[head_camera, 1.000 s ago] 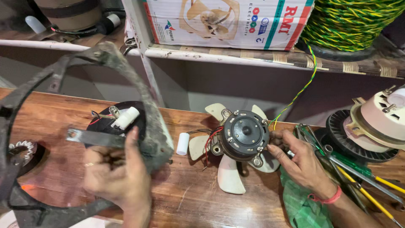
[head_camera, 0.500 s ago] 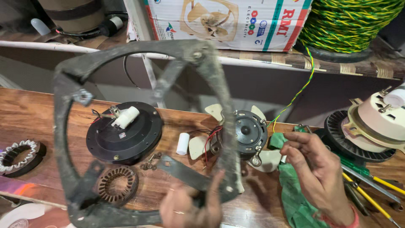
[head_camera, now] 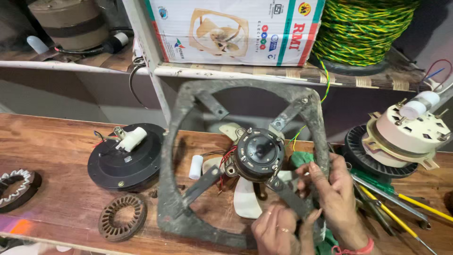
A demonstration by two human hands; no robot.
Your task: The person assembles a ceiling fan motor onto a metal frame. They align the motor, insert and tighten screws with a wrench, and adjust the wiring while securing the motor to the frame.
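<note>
Both hands grip the grey fan frame [head_camera: 245,160] (set over the motor [head_camera: 257,154]): left hand [head_camera: 276,231] and right hand [head_camera: 332,193] fingers curled on its lower-right struts

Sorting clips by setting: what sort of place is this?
Probably a fan repair workshop: a wooden bench with a dark fan motor inside a grey square fan frame, a loose rusty stator ring, and a spool of green-yellow wire.

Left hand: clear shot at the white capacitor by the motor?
Probably not directly. The left hand grips the frame at its lower edge, and a frame arm crosses just below the capacitor; it would have to let go first.
</note>
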